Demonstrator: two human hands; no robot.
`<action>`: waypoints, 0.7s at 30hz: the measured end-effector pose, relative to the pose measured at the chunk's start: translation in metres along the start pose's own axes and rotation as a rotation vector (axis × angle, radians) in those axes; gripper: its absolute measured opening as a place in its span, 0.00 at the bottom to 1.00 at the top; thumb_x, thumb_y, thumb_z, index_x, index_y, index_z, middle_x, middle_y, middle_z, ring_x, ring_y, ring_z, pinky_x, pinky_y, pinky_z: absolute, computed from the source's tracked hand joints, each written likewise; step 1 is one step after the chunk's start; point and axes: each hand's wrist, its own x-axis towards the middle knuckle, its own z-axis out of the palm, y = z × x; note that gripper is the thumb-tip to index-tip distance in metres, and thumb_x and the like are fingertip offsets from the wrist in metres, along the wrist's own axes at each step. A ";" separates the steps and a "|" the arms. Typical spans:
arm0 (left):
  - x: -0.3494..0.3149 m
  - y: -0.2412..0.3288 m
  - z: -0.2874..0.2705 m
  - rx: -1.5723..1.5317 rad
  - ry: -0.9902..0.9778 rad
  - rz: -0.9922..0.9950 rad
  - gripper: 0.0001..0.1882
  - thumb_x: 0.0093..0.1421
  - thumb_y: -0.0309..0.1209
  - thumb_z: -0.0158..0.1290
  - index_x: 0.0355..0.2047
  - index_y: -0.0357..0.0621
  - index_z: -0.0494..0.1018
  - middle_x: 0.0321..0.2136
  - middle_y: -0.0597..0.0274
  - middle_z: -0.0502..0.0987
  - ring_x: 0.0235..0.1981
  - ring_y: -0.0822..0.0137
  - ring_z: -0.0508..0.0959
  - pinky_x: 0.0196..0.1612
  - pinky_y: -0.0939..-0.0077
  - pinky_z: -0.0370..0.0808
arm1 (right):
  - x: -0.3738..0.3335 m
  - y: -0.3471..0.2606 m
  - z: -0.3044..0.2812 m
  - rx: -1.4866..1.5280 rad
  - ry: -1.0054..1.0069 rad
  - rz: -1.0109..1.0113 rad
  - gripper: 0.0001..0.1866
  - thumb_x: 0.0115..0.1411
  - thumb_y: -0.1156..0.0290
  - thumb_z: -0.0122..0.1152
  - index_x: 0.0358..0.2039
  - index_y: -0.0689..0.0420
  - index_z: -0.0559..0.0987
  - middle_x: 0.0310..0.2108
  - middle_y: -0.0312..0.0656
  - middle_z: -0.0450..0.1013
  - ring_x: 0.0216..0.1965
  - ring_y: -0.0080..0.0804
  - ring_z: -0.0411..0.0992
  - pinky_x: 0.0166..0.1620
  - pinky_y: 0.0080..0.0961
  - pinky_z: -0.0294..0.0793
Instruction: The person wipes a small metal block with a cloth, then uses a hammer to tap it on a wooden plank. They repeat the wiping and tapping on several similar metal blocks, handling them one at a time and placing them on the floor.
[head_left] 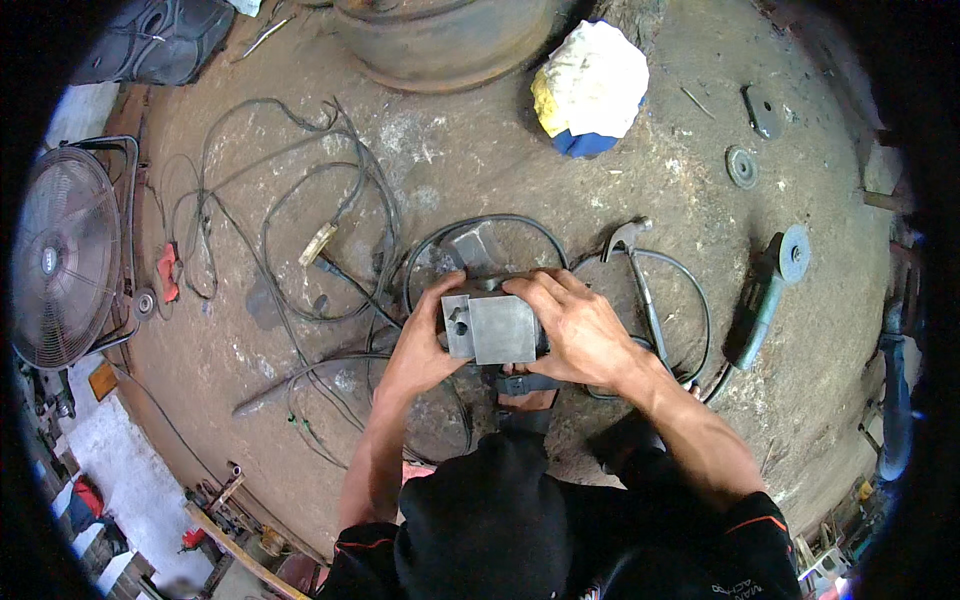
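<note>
A grey metal block (505, 332) is held between both my hands, above the floor near my sandalled foot. It has a flat, smooth upper face, with a narrower stepped section and a dark hole at its left end. My left hand (425, 345) is closed around that left end, fingers over the far edge and thumb at the near side. Around the right end wraps my right hand (585, 330), its fingers along the far edge. The block's underside is hidden. Just right of my right hand lies a claw hammer (641, 275) on the floor.
An angle grinder (765, 315) lies at the right, with a loose disc (741, 167) and a dark metal plate (762, 112) beyond. Tangled black cables (265, 255) cover the left floor beside a fan (65, 258). A rusty round metal piece (450, 55) and a white bundle (595, 80) sit at the far side.
</note>
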 end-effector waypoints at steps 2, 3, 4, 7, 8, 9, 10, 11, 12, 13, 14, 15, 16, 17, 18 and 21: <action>0.001 -0.002 0.001 -0.007 -0.007 0.004 0.49 0.48 0.28 0.73 0.69 0.40 0.61 0.68 0.46 0.67 0.69 0.53 0.69 0.70 0.60 0.68 | -0.001 0.004 -0.001 0.034 -0.010 -0.011 0.48 0.38 0.68 0.83 0.62 0.57 0.70 0.55 0.47 0.75 0.58 0.52 0.73 0.58 0.42 0.79; 0.002 -0.004 0.002 -0.011 -0.011 0.006 0.50 0.48 0.28 0.73 0.70 0.40 0.61 0.68 0.46 0.67 0.69 0.53 0.69 0.71 0.60 0.68 | -0.001 0.004 -0.001 0.031 -0.014 -0.006 0.48 0.38 0.68 0.83 0.62 0.57 0.70 0.55 0.47 0.75 0.57 0.52 0.73 0.58 0.42 0.79; 0.003 -0.006 0.003 -0.007 -0.003 0.025 0.50 0.47 0.28 0.73 0.70 0.41 0.61 0.64 0.50 0.70 0.64 0.57 0.72 0.67 0.62 0.70 | -0.001 0.004 -0.002 0.022 -0.013 -0.006 0.48 0.38 0.68 0.83 0.62 0.57 0.70 0.55 0.47 0.75 0.57 0.52 0.74 0.58 0.42 0.79; 0.005 -0.010 0.002 0.028 0.015 0.059 0.52 0.45 0.27 0.74 0.70 0.44 0.61 0.57 0.56 0.76 0.56 0.65 0.77 0.60 0.67 0.74 | 0.001 -0.002 -0.005 0.012 -0.043 0.039 0.48 0.39 0.67 0.83 0.63 0.57 0.70 0.54 0.47 0.75 0.57 0.52 0.74 0.58 0.42 0.79; 0.006 -0.010 0.001 0.052 0.011 0.055 0.52 0.45 0.27 0.74 0.70 0.44 0.61 0.57 0.55 0.76 0.56 0.64 0.77 0.60 0.67 0.74 | 0.001 -0.005 -0.006 0.012 -0.059 0.063 0.48 0.40 0.67 0.83 0.63 0.57 0.69 0.54 0.48 0.75 0.57 0.53 0.74 0.58 0.42 0.79; 0.006 -0.010 0.000 0.053 0.015 0.074 0.52 0.45 0.27 0.74 0.70 0.43 0.61 0.58 0.54 0.76 0.57 0.64 0.77 0.60 0.67 0.74 | 0.001 -0.009 -0.007 -0.032 -0.046 0.076 0.49 0.41 0.64 0.83 0.64 0.57 0.69 0.54 0.49 0.75 0.57 0.53 0.74 0.58 0.43 0.78; 0.008 -0.009 -0.001 0.080 0.003 0.074 0.51 0.45 0.26 0.73 0.70 0.44 0.61 0.59 0.53 0.75 0.58 0.63 0.77 0.61 0.66 0.74 | 0.000 -0.012 -0.008 -0.076 -0.033 0.088 0.50 0.42 0.60 0.83 0.64 0.57 0.68 0.54 0.50 0.75 0.57 0.54 0.74 0.58 0.44 0.78; 0.009 -0.006 -0.002 0.084 0.001 0.096 0.51 0.46 0.26 0.73 0.70 0.44 0.62 0.60 0.53 0.75 0.60 0.62 0.76 0.62 0.65 0.74 | 0.000 -0.015 -0.008 -0.128 -0.021 0.095 0.51 0.43 0.57 0.84 0.65 0.57 0.68 0.54 0.51 0.75 0.57 0.55 0.74 0.59 0.46 0.77; 0.010 -0.004 -0.003 0.088 0.000 0.119 0.50 0.46 0.25 0.72 0.70 0.44 0.62 0.61 0.52 0.75 0.61 0.62 0.76 0.62 0.65 0.74 | 0.000 -0.018 -0.008 -0.154 0.012 0.076 0.51 0.42 0.58 0.84 0.65 0.57 0.67 0.54 0.52 0.75 0.57 0.55 0.74 0.59 0.46 0.77; 0.013 0.000 -0.005 0.079 -0.023 0.123 0.50 0.46 0.26 0.72 0.70 0.44 0.62 0.62 0.51 0.74 0.62 0.61 0.75 0.64 0.64 0.73 | 0.000 -0.019 -0.007 -0.189 0.043 0.050 0.52 0.42 0.58 0.84 0.66 0.58 0.67 0.54 0.52 0.75 0.56 0.56 0.74 0.59 0.47 0.77; 0.016 0.004 -0.007 0.069 -0.043 0.125 0.50 0.46 0.26 0.72 0.70 0.44 0.63 0.62 0.50 0.74 0.63 0.59 0.75 0.65 0.63 0.72 | -0.001 -0.020 -0.006 -0.221 0.100 0.001 0.53 0.41 0.58 0.85 0.66 0.58 0.67 0.53 0.53 0.74 0.56 0.57 0.74 0.59 0.48 0.77; 0.017 0.008 -0.009 0.046 -0.061 0.124 0.49 0.46 0.26 0.71 0.70 0.44 0.63 0.63 0.49 0.74 0.64 0.58 0.75 0.66 0.62 0.72 | -0.001 -0.021 -0.004 -0.167 0.044 0.081 0.53 0.41 0.58 0.85 0.65 0.59 0.67 0.53 0.53 0.74 0.56 0.57 0.74 0.59 0.48 0.76; 0.020 0.013 -0.012 0.088 -0.078 0.136 0.48 0.47 0.28 0.71 0.69 0.44 0.64 0.64 0.48 0.73 0.65 0.55 0.73 0.67 0.61 0.71 | -0.002 -0.021 -0.002 -0.113 0.022 0.138 0.54 0.40 0.58 0.86 0.65 0.60 0.67 0.53 0.54 0.74 0.56 0.57 0.74 0.59 0.49 0.76; 0.023 0.018 -0.016 0.122 -0.091 0.152 0.48 0.47 0.30 0.72 0.69 0.43 0.64 0.65 0.47 0.72 0.66 0.52 0.72 0.67 0.60 0.70 | -0.002 -0.020 0.000 -0.057 0.022 0.175 0.55 0.39 0.57 0.87 0.65 0.60 0.67 0.53 0.54 0.74 0.56 0.57 0.74 0.59 0.49 0.75; 0.026 0.024 -0.019 0.157 -0.103 0.170 0.47 0.48 0.32 0.72 0.68 0.43 0.65 0.66 0.46 0.71 0.67 0.48 0.71 0.68 0.59 0.69 | -0.003 -0.019 0.001 -0.032 0.018 0.209 0.53 0.39 0.59 0.86 0.64 0.61 0.66 0.52 0.54 0.74 0.55 0.58 0.74 0.59 0.49 0.75; 0.037 0.037 -0.026 0.203 -0.162 0.228 0.47 0.46 0.31 0.73 0.68 0.44 0.66 0.63 0.49 0.74 0.63 0.52 0.75 0.64 0.60 0.73 | -0.009 -0.012 0.004 0.042 0.053 0.304 0.51 0.39 0.63 0.86 0.61 0.61 0.67 0.51 0.56 0.73 0.54 0.59 0.73 0.58 0.48 0.75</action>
